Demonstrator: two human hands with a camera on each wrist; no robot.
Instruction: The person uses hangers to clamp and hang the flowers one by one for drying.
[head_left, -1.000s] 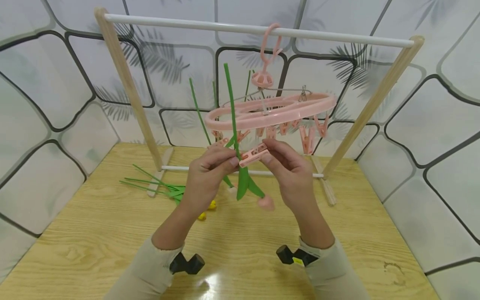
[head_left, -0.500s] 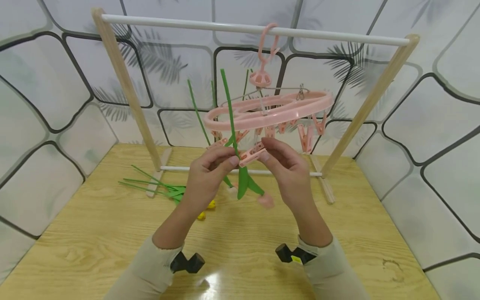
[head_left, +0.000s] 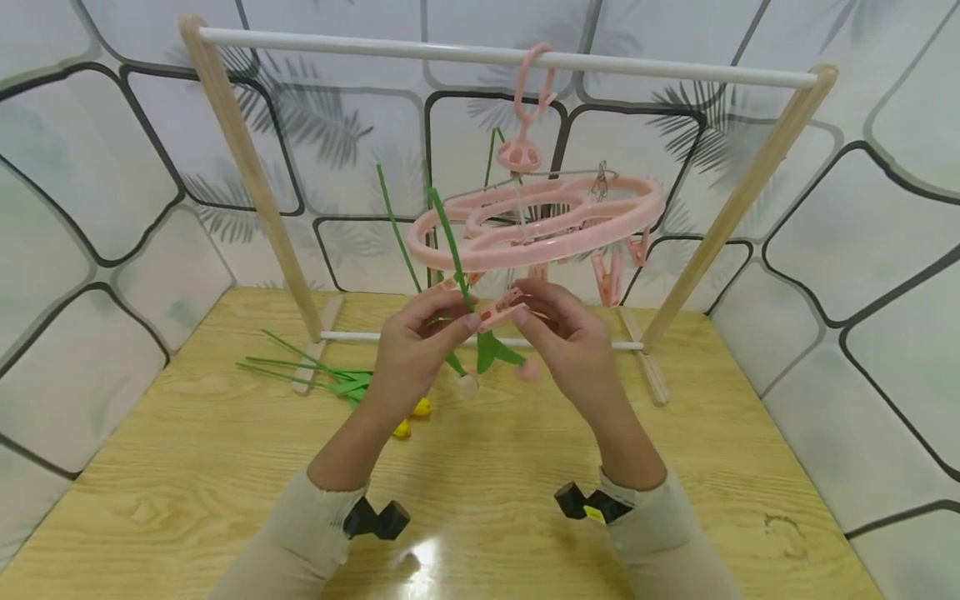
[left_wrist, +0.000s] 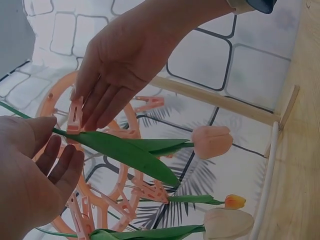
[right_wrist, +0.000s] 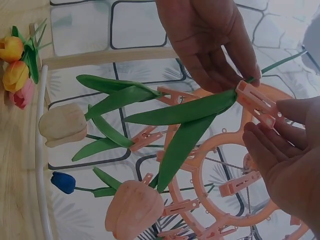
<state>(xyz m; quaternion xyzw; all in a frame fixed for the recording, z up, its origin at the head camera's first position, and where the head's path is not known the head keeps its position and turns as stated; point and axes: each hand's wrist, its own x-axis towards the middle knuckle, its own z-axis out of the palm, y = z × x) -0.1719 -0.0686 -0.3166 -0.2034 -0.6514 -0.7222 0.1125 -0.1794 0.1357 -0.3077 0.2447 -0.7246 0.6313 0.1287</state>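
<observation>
My left hand (head_left: 420, 342) pinches the green stem of a pink artificial tulip (right_wrist: 134, 209), which hangs bloom down. A pink clothespin (right_wrist: 256, 104) is between the fingertips and thumb of my right hand (head_left: 566, 342). Its jaws sit at the stem, just above the leaves. The clothespin belongs to a pink oval clip hanger (head_left: 525, 254), tilted and hooked over a white rod (head_left: 337, 43). A white tulip (right_wrist: 62, 125) hangs from another clip close by, and a blue tulip (right_wrist: 63, 182) shows farther back in the right wrist view.
Wooden posts (head_left: 243, 158) hold up the rod at both sides. On the table (head_left: 187, 467), left of my hands, lie several loose tulips with yellow blooms (head_left: 402, 428) and green stems. Other clothespins (head_left: 609, 279) dangle from the hanger's right side.
The held tulip's stem top has dropped and its bloom has swung up and away from me. The hanger's ring tips, showing more of its top. Both hands keep their grip.
</observation>
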